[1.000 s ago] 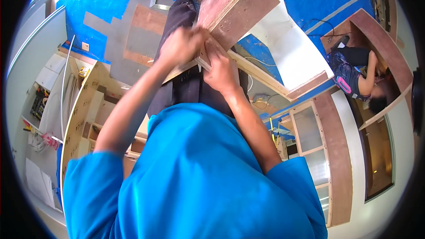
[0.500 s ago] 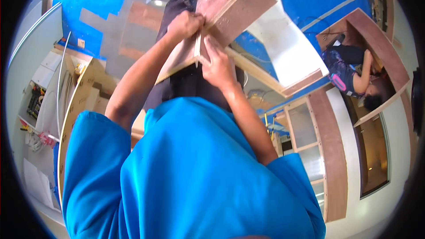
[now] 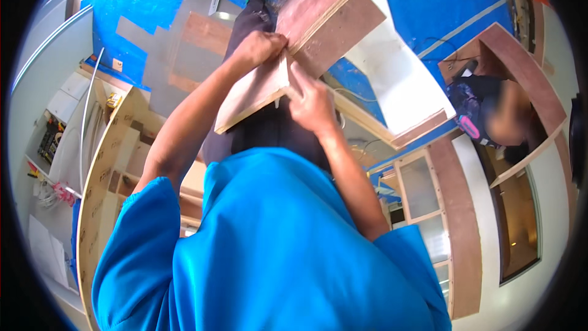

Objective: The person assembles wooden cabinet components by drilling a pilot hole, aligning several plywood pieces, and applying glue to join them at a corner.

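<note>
A plywood assembly of reddish-brown panels (image 3: 337,37) with pale edges rests over my lap and leg, tilted up to the right. My left hand (image 3: 263,48) is closed at the joint where the upper panel meets the lower plywood piece (image 3: 254,95); its fingertips are partly hidden. My right hand (image 3: 311,103) is at the right edge of that lower piece, index finger stretched along it and the other fingers curled by its corner. Whatever small thing may be between the left fingertips does not show.
A white sheet (image 3: 398,55) and a wooden frame (image 3: 361,113) lie to the right on blue floor covering (image 3: 153,0). Further right, another person (image 3: 481,107) is inside a plywood cabinet (image 3: 520,67). Grey boards (image 3: 199,43) lie ahead left; a plywood unit (image 3: 101,190) stands at left.
My right hand has shifted slightly down along the plywood edge, its index finger now straighter. My left hand stays at the joint. The other person's arm has moved and is blurred.
</note>
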`<state>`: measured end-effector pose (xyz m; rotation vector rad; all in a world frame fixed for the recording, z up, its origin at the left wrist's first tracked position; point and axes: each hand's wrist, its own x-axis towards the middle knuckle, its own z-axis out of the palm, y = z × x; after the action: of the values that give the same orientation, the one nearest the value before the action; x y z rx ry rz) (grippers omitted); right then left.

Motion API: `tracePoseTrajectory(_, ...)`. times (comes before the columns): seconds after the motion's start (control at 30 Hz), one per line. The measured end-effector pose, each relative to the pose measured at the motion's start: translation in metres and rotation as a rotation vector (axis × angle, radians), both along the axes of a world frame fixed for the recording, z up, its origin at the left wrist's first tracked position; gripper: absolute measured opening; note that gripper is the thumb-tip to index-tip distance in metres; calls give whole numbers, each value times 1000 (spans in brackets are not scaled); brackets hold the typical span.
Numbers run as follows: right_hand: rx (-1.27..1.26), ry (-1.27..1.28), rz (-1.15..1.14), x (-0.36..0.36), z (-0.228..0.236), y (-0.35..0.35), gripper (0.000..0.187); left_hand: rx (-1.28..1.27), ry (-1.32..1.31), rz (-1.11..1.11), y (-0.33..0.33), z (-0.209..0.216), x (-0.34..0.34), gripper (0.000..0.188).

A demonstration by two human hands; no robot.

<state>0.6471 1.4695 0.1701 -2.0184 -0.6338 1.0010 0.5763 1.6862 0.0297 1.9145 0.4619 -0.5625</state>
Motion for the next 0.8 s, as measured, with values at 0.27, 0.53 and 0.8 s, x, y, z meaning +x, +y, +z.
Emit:
tracePoseTrajectory(0.27,-82,-13,14,-12,0,-6,68,-589,810,618,27,112,17,34)
tracePoseTrajectory(0.53,-92,-75,39,-13,-3,-3,63,109,560,9,-16,187,36,55)
tracePoseTrajectory(0.8,-62,-64,52,-29,-2,8,70,165,480,-21,-16,61,-7,45)
